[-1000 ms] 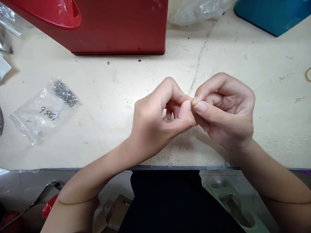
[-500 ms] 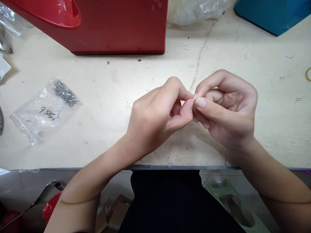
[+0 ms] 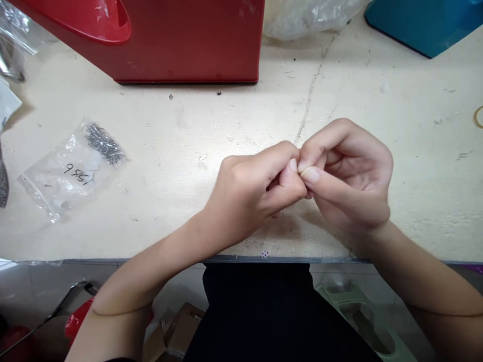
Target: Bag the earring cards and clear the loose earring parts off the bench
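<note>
My left hand (image 3: 256, 186) and my right hand (image 3: 347, 176) meet over the pale tabletop (image 3: 181, 166), fingertips touching. Thumb and index finger are pinched together on each hand. Whatever lies between the fingertips is too small or too hidden to make out. To the left on the table lies a clear zip bag (image 3: 62, 176) with handwriting on it and a bunch of thin dark metal pieces (image 3: 104, 144) inside.
A large red bin (image 3: 192, 45) stands at the back, with a blue bin (image 3: 422, 25) at the back right. Clear plastic bags (image 3: 309, 20) lie between them. Two tiny metal bits (image 3: 219, 93) sit before the red bin. A green stool (image 3: 366, 322) is below the table edge.
Both hands have come slightly lower and closer together. My left hand's fingers have curled in more, and its thumb now presses nearer to the right fingertips. The view has shifted slightly.
</note>
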A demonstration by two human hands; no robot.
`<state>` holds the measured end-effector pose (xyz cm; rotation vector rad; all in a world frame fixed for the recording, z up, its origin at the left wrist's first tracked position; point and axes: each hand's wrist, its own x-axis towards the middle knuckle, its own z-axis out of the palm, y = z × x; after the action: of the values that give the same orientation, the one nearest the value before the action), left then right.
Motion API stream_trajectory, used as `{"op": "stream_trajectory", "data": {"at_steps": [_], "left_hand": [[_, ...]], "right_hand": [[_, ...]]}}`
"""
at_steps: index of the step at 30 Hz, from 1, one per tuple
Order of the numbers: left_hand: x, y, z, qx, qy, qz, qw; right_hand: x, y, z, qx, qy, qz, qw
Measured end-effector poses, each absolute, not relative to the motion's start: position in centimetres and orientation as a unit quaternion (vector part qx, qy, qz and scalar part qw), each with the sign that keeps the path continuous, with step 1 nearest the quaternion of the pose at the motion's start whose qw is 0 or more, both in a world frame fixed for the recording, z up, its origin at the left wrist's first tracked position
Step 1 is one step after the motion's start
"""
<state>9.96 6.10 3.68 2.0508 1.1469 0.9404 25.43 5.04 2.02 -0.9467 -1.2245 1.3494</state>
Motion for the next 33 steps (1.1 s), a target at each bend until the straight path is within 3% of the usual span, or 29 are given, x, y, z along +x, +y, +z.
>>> {"op": "stream_trajectory", "data": {"at_steps": [10,14,27,33], "left_hand": [[9.9,6.1,4.3,0.785,0.393,0.358,0.317],[9.8,6.2,4.4,0.794,0.395,0.341,0.313],[9.6,6.2,4.4,0.811,0.406,0.313,0.283],[9.7,6.1,4.1,0.816,0.407,0.318,0.261]], "right_hand": [[25.4,6.1,3.7,-0.350,-0.455,0.647,0.502],[25.4,6.1,3.0,-0.317,-0.461,0.626,0.544],[26.1,5.0,3.7,-0.461,-0.504,0.549,0.482],[25.7,4.9,3.0,-0.442,-0.506,0.529,0.519]]}}
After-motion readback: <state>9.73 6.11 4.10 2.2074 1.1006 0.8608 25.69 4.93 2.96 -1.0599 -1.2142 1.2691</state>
